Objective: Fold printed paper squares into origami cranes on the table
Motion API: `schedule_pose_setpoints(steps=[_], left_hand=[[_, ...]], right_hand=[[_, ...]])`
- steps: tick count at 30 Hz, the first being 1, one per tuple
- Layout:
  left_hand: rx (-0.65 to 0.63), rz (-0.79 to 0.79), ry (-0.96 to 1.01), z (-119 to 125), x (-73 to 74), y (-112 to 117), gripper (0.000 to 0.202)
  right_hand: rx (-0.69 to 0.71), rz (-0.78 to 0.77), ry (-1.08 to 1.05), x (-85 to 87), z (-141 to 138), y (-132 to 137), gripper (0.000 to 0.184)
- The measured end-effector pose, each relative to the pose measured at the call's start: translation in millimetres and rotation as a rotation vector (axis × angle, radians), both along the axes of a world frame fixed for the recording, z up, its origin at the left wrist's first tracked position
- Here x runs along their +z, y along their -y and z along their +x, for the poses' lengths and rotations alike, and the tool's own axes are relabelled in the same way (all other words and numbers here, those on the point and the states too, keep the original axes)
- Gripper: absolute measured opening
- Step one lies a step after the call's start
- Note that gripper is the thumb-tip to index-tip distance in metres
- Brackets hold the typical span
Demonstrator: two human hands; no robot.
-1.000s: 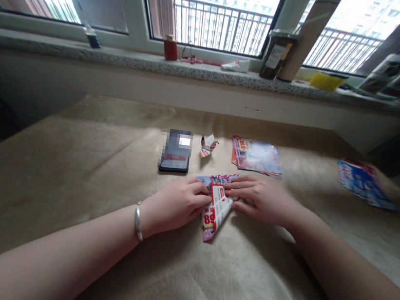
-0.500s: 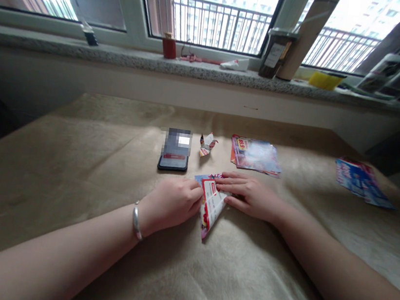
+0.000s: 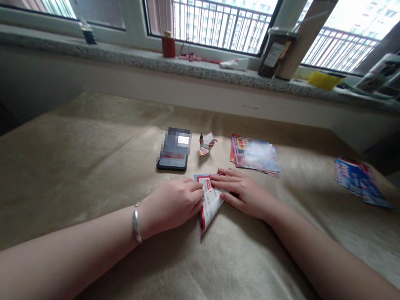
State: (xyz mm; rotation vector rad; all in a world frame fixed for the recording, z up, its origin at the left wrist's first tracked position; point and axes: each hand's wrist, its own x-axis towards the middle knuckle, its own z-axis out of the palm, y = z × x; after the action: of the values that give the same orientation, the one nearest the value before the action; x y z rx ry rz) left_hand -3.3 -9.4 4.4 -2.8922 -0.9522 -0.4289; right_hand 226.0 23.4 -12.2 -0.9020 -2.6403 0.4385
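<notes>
A printed paper flyer, folded to a narrow point, lies on the tan cloth-covered table between my hands. My left hand, with a silver bangle on its wrist, curls its fingers against the paper's left edge. My right hand lies flat with its fingers stretched out, pressing the paper's upper right part. Beyond them sit a small folded paper figure and a dark phone.
A stack of colourful flyers lies behind my right hand, and another blue flyer lies at the far right. The stone windowsill holds a red cup, a dark jar and a yellow object.
The folded paper has become narrower as its right flap was folded inward. My right hand has slid left over it. My left hand stays at the left edge.
</notes>
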Motion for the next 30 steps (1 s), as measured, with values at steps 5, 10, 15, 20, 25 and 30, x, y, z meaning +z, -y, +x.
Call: schedule_pose_setpoints(steps=[5, 10, 15, 20, 25, 30], left_hand=[[0.027, 0.006, -0.021, 3.9, -0.7, -0.3, 0.024], [0.049, 0.021, -0.031, 7.5, -2.7, -0.8, 0.025], [0.047, 0.061, -0.050, 9.3, -4.9, -1.5, 0.024], [0.050, 0.055, -0.076, 10.0, -5.0, -1.8, 0.024], [0.053, 0.079, -0.097, 10.5, -4.8, -1.5, 0.023], [0.055, 0.076, -0.094, 11.4, -4.1, -0.8, 0.022]], right_hand=[[-0.054, 0.040, 0.064, -1.8, -1.4, 1.0, 0.039], [-0.058, 0.067, 0.077, -3.3, -0.9, 0.8, 0.039], [-0.045, 0.077, 0.079, -3.6, 0.1, -0.7, 0.039], [-0.042, 0.092, 0.109, -3.1, 0.0, -0.9, 0.039], [-0.037, 0.110, 0.104, -4.4, 0.3, -1.3, 0.039], [-0.017, 0.130, 0.097, -4.9, 0.3, -2.4, 0.039]])
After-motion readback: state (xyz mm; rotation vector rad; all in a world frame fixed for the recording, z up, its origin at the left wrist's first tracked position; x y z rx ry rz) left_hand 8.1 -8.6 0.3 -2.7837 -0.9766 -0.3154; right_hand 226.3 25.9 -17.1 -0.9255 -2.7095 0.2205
